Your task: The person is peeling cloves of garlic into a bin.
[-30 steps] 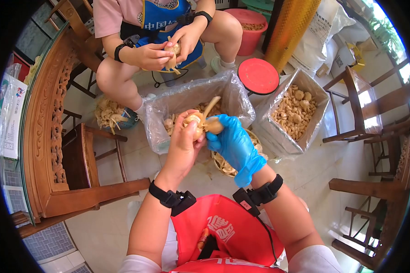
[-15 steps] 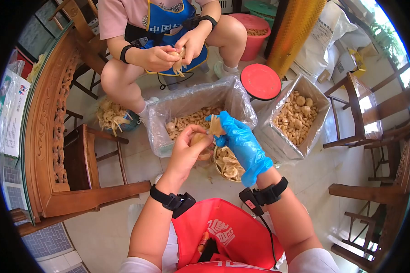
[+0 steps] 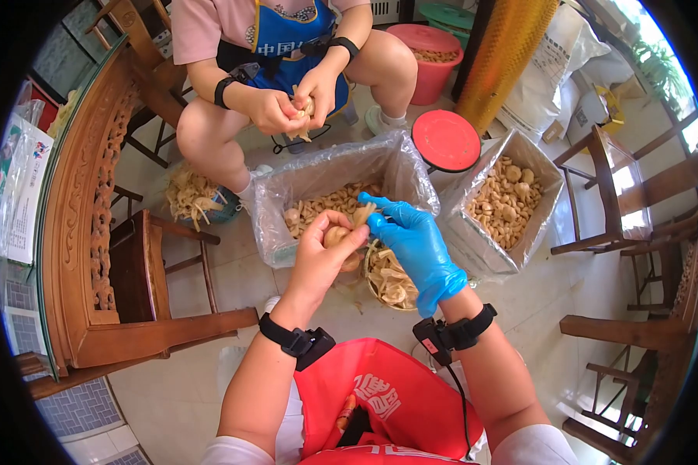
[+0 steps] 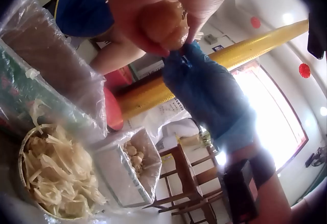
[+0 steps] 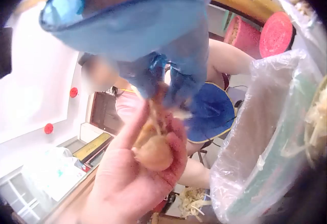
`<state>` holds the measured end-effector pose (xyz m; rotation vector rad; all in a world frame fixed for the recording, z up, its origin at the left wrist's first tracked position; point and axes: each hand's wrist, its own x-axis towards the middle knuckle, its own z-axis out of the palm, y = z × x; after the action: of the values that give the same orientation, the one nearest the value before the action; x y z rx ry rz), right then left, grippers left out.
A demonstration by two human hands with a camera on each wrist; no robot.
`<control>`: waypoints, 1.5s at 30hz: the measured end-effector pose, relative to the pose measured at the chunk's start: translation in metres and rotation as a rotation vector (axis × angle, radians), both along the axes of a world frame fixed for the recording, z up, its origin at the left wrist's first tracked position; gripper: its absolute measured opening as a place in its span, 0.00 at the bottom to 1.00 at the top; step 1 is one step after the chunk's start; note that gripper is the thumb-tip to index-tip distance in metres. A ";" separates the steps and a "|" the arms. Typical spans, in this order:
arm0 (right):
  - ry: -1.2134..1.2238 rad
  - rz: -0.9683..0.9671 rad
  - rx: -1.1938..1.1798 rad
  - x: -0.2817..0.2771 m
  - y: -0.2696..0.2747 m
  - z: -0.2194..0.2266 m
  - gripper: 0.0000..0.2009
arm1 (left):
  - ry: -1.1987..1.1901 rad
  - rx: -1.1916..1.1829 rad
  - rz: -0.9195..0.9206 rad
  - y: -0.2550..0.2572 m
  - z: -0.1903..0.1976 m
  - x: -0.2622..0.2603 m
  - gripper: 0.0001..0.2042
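Note:
My bare left hand [image 3: 318,254] holds a pale garlic bulb [image 5: 155,151] in its curled fingers, with the thumb along its side. Rounded cloves bulge from the bulb in the left wrist view. In a blue plastic glove, my right hand [image 3: 420,249] pinches the papery skin [image 3: 362,215] at the bulb's stalk end between thumb and fingers. Both hands meet over the near edge of a plastic-lined box [image 3: 402,167] with loose garlic cloves [image 3: 333,203] inside. Below the right hand stands a round basket of peeled skins [image 3: 392,280].
Right of the middle, another lined box [image 3: 479,249] holds cloves and bulbs. A red-topped stool [image 3: 445,139] stands behind. Across from me a seated person works garlic in both hands [image 3: 306,108]; a bucket of peels [image 3: 226,203] is by their foot. Wooden chairs [image 3: 609,174] flank both sides.
A long stalk stood up from the bulb a second ago; it no longer shows. My right hand drew a papery piece aside, then came back to the bulb. Both hands sit slightly lower.

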<state>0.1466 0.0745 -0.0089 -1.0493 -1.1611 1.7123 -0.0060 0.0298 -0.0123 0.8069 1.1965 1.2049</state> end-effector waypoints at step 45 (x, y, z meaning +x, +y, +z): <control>0.010 -0.317 0.076 -0.032 -0.023 -0.006 0.05 | 0.411 0.255 0.193 -0.008 -0.012 0.015 0.10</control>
<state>0.1142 0.0517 -0.0146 -1.1111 -0.9864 1.4138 0.0086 0.0219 -0.0246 1.1929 1.4977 1.4106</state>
